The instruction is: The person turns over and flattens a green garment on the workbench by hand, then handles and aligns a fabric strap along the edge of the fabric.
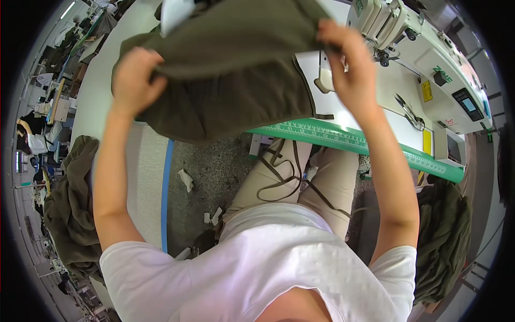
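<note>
A large piece of dark olive fabric (236,102) hangs between my hands over the front of the sewing table, its upper layer lifted and blurred by motion. My left hand (138,80) is closed on the fabric's left side, fingers curled and smeared. At the upper right, my right hand (351,64) pinches a corner of the raised layer. Lower down, the other layer drapes past the table's front edge, with a narrow darker strip along its right side. The sewing machine (386,27) stands just beyond my right hand.
A green ruler tape (322,130) runs along the table's front edge. Thread snips (410,112) lie by the machine's control panel (468,103). Olive fabric piles (75,209) sit at the left and lower right. Dark straps (289,180) lie across my lap. Scraps dot the floor.
</note>
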A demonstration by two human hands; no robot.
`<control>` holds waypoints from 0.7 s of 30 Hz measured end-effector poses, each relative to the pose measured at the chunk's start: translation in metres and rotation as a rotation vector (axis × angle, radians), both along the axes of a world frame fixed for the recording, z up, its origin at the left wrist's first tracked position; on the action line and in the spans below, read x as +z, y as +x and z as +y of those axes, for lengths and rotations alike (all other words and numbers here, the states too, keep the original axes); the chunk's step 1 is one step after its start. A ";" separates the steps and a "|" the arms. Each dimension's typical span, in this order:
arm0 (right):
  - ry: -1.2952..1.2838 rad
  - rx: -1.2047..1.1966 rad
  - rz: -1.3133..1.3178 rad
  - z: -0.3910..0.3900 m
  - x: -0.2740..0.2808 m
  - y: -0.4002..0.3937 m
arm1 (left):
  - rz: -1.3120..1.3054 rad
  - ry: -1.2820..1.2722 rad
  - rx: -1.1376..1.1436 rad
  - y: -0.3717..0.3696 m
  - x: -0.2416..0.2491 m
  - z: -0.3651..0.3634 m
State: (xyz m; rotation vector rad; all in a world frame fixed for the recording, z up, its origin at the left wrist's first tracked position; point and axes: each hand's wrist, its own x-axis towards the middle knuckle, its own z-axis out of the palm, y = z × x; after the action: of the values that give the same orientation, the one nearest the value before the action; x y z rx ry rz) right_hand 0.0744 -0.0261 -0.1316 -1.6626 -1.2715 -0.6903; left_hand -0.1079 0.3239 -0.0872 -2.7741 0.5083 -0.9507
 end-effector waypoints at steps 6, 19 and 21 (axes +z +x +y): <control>-0.427 0.078 0.397 -0.032 -0.057 -0.033 | 0.439 -0.071 0.093 -0.020 -0.067 -0.038; -0.210 0.131 0.417 -0.012 -0.049 -0.031 | 0.309 -0.103 0.064 -0.006 0.008 -0.009; -0.290 0.104 0.425 -0.011 -0.056 -0.041 | 0.619 -0.084 0.123 -0.005 -0.006 -0.023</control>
State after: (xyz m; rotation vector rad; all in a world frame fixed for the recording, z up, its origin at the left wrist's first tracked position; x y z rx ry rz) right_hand 0.0335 -0.0376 -0.1876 -1.8363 -1.1730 -0.0775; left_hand -0.1129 0.3007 -0.0933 -3.1035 0.3667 -0.0684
